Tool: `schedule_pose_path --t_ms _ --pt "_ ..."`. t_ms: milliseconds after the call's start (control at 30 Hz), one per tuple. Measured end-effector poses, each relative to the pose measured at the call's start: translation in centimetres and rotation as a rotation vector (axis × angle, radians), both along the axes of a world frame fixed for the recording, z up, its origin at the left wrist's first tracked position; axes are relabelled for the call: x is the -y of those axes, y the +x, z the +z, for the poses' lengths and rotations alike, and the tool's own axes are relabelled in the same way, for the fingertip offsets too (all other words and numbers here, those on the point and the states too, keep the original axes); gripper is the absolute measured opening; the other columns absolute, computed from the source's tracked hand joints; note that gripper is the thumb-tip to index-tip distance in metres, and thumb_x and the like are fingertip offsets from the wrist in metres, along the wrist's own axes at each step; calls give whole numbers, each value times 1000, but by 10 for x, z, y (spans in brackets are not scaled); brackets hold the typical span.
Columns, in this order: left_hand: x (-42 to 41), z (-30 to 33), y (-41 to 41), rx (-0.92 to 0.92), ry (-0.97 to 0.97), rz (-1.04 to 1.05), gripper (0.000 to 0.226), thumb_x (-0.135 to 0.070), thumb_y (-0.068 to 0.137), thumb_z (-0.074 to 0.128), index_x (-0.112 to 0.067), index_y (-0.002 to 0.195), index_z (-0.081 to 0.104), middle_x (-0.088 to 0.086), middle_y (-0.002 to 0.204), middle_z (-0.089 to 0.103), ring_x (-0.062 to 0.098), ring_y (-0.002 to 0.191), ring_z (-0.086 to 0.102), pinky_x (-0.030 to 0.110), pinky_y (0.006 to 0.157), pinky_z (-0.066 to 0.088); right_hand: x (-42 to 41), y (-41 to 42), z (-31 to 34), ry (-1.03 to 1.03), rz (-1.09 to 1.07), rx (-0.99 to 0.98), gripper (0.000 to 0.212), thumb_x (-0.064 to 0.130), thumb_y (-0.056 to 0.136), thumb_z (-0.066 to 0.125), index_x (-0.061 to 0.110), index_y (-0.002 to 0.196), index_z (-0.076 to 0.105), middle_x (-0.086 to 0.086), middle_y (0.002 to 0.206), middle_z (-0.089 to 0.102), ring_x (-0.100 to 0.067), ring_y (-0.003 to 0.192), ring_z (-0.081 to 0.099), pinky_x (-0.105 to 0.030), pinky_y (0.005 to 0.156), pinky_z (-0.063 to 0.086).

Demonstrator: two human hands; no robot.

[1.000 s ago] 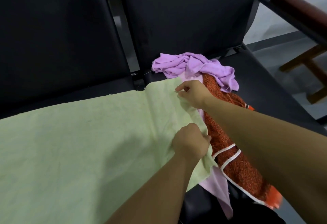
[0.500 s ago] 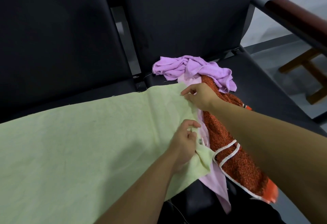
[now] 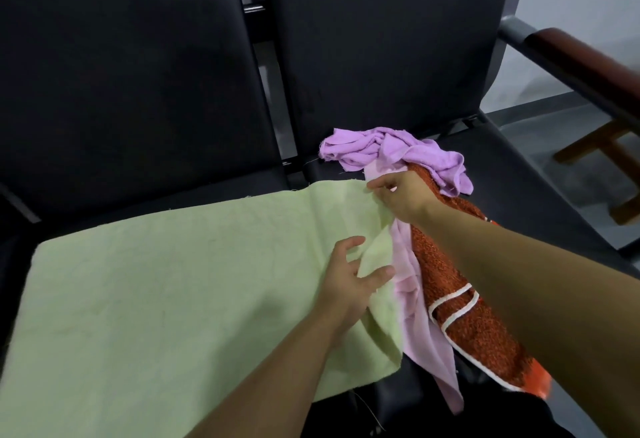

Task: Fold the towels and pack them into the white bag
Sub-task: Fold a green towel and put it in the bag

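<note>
— Across lower left, what lies flat?
— Green towel (image 3: 166,299), soft. Right hand (image 3: 401,195) pinches its far corner; left hand (image 3: 349,281), fingers spread, lifts its edge beside nubby orange towel (image 3: 460,302).

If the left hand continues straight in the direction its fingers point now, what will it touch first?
Probably the raised fold of the green towel just ahead of the left hand, then the pale pink cloth; depth is unclear.

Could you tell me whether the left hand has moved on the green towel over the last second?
Yes. The left hand has opened and let go of the green towel's right edge, slipping leftward, away from the orange towel, with its fingers now spread.
</note>
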State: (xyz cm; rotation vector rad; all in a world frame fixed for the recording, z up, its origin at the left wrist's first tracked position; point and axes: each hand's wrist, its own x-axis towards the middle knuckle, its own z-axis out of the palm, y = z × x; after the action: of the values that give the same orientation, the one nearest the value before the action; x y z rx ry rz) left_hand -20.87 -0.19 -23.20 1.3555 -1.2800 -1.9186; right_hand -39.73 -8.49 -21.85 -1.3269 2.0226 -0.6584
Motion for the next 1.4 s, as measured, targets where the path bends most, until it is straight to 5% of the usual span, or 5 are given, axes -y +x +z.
schedule_pose_path --t_ms 300,467,667,1067,1400 --pt "-4 31 52 -118 63 -55 45 3 100 56 -24 135 55 8 120 74 26 99 72 45 91 57 11 39 46 -88 -95 46 30 15 101 53 12 128 67 -6 106 67 -18 89 62 -24 76 50" --pt "-5 58 103 -121 10 20 29 -17 105 55 -24 133 60 -4 118 75 21 108 72 44 100 55 24 97 75 -163 -15 37 30 15 101 55 12 129 66 -5 100 64 -15 82 59 -8 59 43" --pt "-5 74 193 53 -125 194 41 -50 98 61 -15 77 66 -2 74 50 14 70 44 25 66 37 44 203 88 -192 84 88 34 18 101 58 12 134 63 -3 112 65 -17 96 64 -13 72 46" --pt "-8 70 384 352 -158 718 33 -37 100 55 -16 75 56 -10 55 51 14 57 50 30 59 40 78 450 63 -122 328 192 35 18 100 60 13 134 63 -9 132 63 -25 112 64 -43 96 56" --pt "-30 5 429 1026 -311 592 42 -35 98 56 -14 133 45 8 129 52 27 120 54 38 100 43 64 520 16 115 645 305 53 33 104 51 31 155 35 3 160 35 -20 143 41 -32 112 39"
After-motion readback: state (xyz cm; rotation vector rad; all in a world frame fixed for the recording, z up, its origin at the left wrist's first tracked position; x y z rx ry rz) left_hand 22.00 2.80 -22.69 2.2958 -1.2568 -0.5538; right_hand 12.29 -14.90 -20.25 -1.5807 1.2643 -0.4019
